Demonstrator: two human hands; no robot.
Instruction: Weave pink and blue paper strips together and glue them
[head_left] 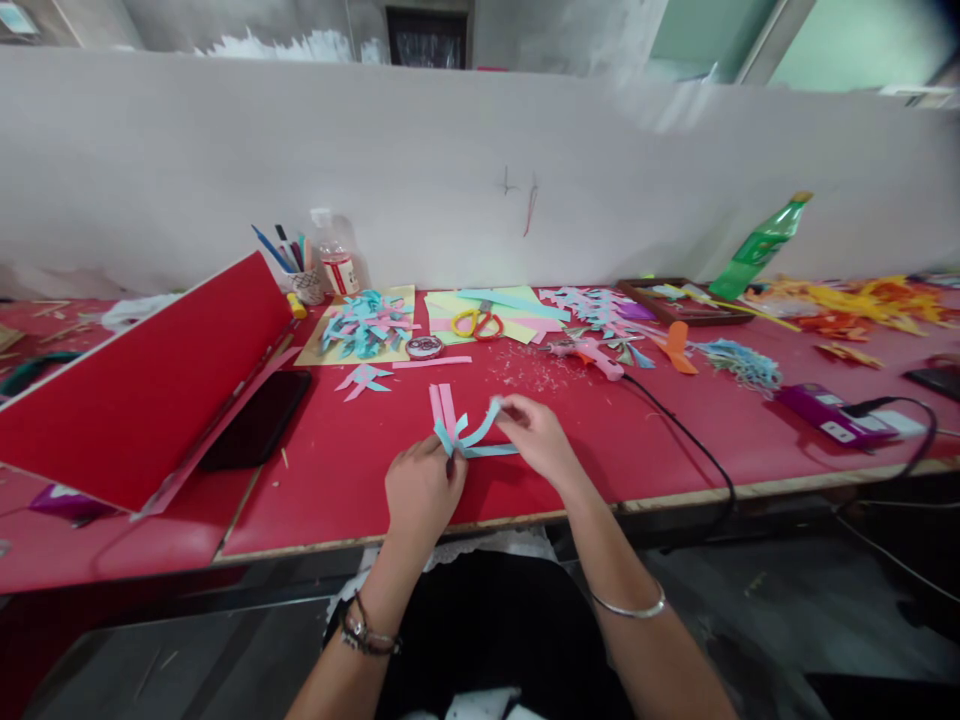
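Over the red tabletop (pixel 330 480), my left hand (pixel 425 480) pinches the folded middle of a piece woven from paper strips. Two pink strips (pixel 442 402) point up from it, and light blue strips (pixel 491 450) reach out to the right. My right hand (pixel 538 437) grips the end of one curved blue strip (pixel 486 425) between thumb and fingers. A finished-looking pink and blue folded piece (pixel 365 380) lies beyond my left hand, close to a single pink strip (pixel 433 362). Past these sits a pile of blue and pink folded pieces (pixel 367 325).
Scissors (pixel 478 320) rest on pale paper sheets. A pink glue gun (pixel 589 352) with a black cord lies right of centre. Leftward, a red board (pixel 157 390) leans beside a dark phone (pixel 259 420). A green bottle (pixel 761 250) tilts at the back right, above a purple box (pixel 832 415).
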